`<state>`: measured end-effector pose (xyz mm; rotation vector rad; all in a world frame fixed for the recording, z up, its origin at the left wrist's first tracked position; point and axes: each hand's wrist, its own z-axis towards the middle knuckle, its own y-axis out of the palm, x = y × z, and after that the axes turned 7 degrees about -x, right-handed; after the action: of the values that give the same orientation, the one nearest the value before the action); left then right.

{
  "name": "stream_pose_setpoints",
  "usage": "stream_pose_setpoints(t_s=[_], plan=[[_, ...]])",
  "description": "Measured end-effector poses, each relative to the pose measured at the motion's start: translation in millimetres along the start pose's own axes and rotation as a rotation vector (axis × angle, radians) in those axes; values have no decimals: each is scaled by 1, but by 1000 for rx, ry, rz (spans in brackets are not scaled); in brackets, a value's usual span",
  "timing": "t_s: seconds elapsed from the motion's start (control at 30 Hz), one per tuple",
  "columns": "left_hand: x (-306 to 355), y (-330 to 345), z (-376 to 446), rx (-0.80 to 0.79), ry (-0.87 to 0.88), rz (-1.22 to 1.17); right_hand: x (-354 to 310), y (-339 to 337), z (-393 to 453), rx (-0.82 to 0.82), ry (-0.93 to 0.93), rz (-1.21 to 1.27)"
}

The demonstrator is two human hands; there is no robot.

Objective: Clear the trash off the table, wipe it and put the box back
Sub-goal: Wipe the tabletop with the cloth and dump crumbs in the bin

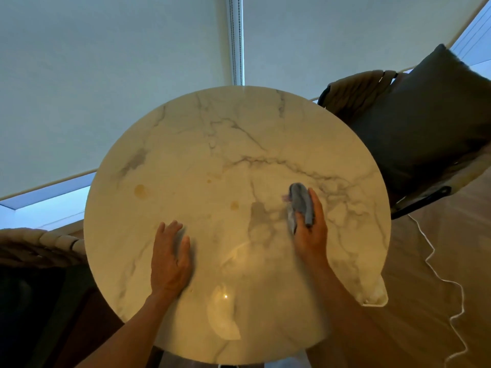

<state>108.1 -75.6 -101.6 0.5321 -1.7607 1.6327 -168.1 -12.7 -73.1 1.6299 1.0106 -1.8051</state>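
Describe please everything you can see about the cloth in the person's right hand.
The cloth is small, grey-blue and soft-looking, bunched into a crumpled wad rather than spread flat. The right hand grips it, fingers curled round it, and presses it on the marble-patterned round table, right of the table's centre. Its far end sticks out beyond the fingertips; a paler fold shows at its left side. Motion blur hides its weave and edges. It lies to the right of the yellowish stains.

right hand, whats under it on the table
A bunched grey-blue cloth lies under the right hand, which grips it against the marble table. The cloth pokes out past the fingers. Whether any stain lies beneath the cloth cannot be seen; yellowish spots show further left.
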Motion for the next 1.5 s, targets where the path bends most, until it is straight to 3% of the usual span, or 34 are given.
stream_pose_setpoints(t_s=[0.17, 0.4, 0.47, 0.57, 0.67, 0.83, 0.97, 1.07, 1.3, 1.4, 1.5], plan=[[15, 5, 33, 36, 89, 34, 17, -80, 75, 174, 17, -222], [15, 19, 74, 54, 91, 107, 57, -84, 147, 77, 44, -786], [13, 21, 72, 76, 97, 112, 57, -57, 149, -6, 43, -763], [11, 22, 73, 104, 91, 100, 48, -2, 133, -210, -127, -739], [9, 22, 73, 141, 68, 50, 36, 57, 92, -435, -283, -707], [5, 23, 74, 228, 19, -42, 25, 118, 11, -668, -435, -554], [4, 22, 75, 281, -38, -127, 9, 116, -17, -835, -189, -192], [6, 23, 76, 297, -48, -139, 3, 89, 7, -655, -30, -4], [11, 23, 77, 255, -43, -125, -15, -16, 126, -44, -2, -156], [10, 24, 78, 248, -48, -119, -2, -52, 180, 64, 16, -284], [7, 24, 79, 252, -43, -126, 21, -57, 216, 52, 78, -476]])
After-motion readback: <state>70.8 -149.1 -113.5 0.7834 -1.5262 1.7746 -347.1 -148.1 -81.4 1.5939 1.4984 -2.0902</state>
